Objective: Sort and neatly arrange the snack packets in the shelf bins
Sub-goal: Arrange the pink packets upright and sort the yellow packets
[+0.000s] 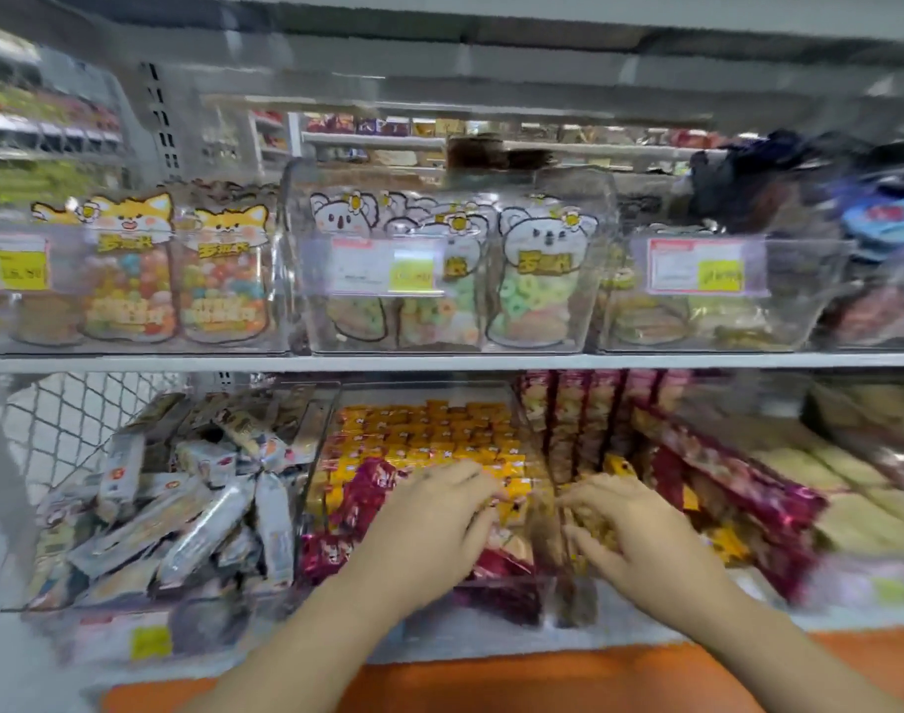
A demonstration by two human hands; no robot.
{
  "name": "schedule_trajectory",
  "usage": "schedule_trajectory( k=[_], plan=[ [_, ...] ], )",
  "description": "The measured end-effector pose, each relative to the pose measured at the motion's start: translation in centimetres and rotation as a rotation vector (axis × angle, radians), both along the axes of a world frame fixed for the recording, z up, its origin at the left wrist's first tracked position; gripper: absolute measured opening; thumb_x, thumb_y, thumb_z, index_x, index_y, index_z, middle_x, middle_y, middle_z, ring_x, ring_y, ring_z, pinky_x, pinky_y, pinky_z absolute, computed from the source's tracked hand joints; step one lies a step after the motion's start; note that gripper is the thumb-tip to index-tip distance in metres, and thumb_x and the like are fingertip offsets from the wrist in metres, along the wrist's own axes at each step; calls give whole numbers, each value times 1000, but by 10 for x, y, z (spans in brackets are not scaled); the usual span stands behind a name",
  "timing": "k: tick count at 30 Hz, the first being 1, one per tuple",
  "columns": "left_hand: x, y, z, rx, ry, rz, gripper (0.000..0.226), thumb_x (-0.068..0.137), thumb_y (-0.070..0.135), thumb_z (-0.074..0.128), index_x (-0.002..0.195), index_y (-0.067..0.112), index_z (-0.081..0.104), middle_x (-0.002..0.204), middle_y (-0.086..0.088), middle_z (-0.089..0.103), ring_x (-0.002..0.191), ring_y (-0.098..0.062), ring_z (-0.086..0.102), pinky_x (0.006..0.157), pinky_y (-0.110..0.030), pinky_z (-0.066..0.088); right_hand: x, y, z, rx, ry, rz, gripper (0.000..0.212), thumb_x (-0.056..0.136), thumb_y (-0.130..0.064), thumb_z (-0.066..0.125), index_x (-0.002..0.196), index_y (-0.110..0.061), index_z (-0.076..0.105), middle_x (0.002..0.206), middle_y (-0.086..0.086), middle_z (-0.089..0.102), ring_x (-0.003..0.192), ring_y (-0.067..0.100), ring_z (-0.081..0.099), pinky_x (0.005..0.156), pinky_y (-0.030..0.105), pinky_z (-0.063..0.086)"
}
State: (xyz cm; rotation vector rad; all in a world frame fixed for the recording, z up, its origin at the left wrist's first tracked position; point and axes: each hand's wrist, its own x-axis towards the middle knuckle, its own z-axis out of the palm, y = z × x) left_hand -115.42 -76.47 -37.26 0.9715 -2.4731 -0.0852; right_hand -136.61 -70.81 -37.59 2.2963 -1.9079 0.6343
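Currently the two-tier shelf (439,360) is filling the view, which is heavily motion-blurred. Upper bins (291,259) are holding animal-shaped candy pouches (537,270) standing upright in rows, with price tags (383,265) hanging on the fronts.

On the lower tier, the left bin (79,617) is holding silver packets (182,512) lying jumbled at mixed angles. The centre bin (322,455) is carrying yellow packets (429,429) in tidy rows toward the back, while magenta packets (362,491) are lying loose across its front. To its right, magenta rows (738,486) and beige packs (851,512) are lying in ordered lines.

Both hands are working low at the front.
- The left hand (429,522) is lying released, palm down, with fingers fairly straight and spread. It is resting on the yellow packets at the front of the centre bin, just beside the magenta ones.
- The right hand (640,537) is reaching over the centre bin's right edge, its fingers (576,532) splayed and bent over small yellowish packets. Blur is blocking the call: cannot tell whether it is grasping anything.

Judgement: the step in hand is looking like levelling and separating the centre bin's mixed front. The task is appearing partly done: back rows neat, front mixed, left bin unsorted.

The next move is probably calling for lifting the stray magenta packets out of the yellow stock. That needs doing without disturbing the neat rows behind, and the front yellow ones need squaring afterwards.
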Motion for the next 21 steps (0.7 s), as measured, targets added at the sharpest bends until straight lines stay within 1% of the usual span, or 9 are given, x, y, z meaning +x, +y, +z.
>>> schedule_trajectory(
  k=[4,7,10,11,14,16,18,19,21],
  plan=[
    [-40,1,-5,33,-59,-29,29,98,32,40,124,32,53,125,15,50,117,-8,45,97,-23,30,-45,-4,-7,139,17,-112,35,91,-41,55,123,-28,56,123,-10,56,119,11,48,92,22,40],
    [-55,-6,-16,91,-95,-47,35,98,36,39,133,38,46,136,23,39,125,-1,37,103,-20,26,-57,-14,-5,230,65,-124,44,91,-42,53,132,-28,47,130,-8,51,120,12,46,93,24,39],
    [-60,-14,-26,156,-121,-49,37,98,39,40,135,43,41,143,27,26,126,-2,37,106,-25,31,-54,-31,-3,320,116,-125,59,90,-47,53,141,-28,34,139,-3,44,124,18,46,92,30,42],
    [-61,-16,-26,175,-126,-54,37,98,40,40,135,44,41,144,28,23,121,-1,41,104,-23,34,-53,-38,-4,357,134,-130,65,88,-51,54,143,-28,29,141,-1,42,125,21,46,92,32,42],
    [-60,-20,-23,229,-151,-80,38,97,38,42,135,46,39,143,31,17,84,7,45,88,-10,34,-49,-59,-9,521,174,-156,90,75,-70,56,146,-29,20,146,7,36,129,30,41,98,40,42],
    [-59,-23,-22,264,-160,-96,39,97,38,43,135,46,39,142,32,14,79,17,42,77,-3,31,-46,-69,-11,645,235,-177,102,68,-76,57,149,-31,14,151,10,26,134,36,32,104,46,37],
    [-58,-26,-23,282,-161,-116,39,97,37,44,135,46,39,142,33,13,80,25,40,72,1,29,-43,-74,-13,743,274,-189,107,67,-73,61,150,-31,8,156,10,12,138,40,22,108,50,30],
    [-57,-26,-24,283,-154,-129,39,97,37,44,135,46,38,142,33,13,83,25,40,74,2,29,-41,-76,-14,777,270,-187,108,68,-70,63,150,-31,5,157,9,6,139,41,18,108,51,30],
    [-55,-28,-26,275,-135,-150,40,97,37,44,135,48,38,143,33,12,102,18,42,89,-5,34,-40,-80,-16,809,256,-190,108,70,-63,65,150,-29,1,157,8,0,138,44,17,107,50,34]
  ],
)
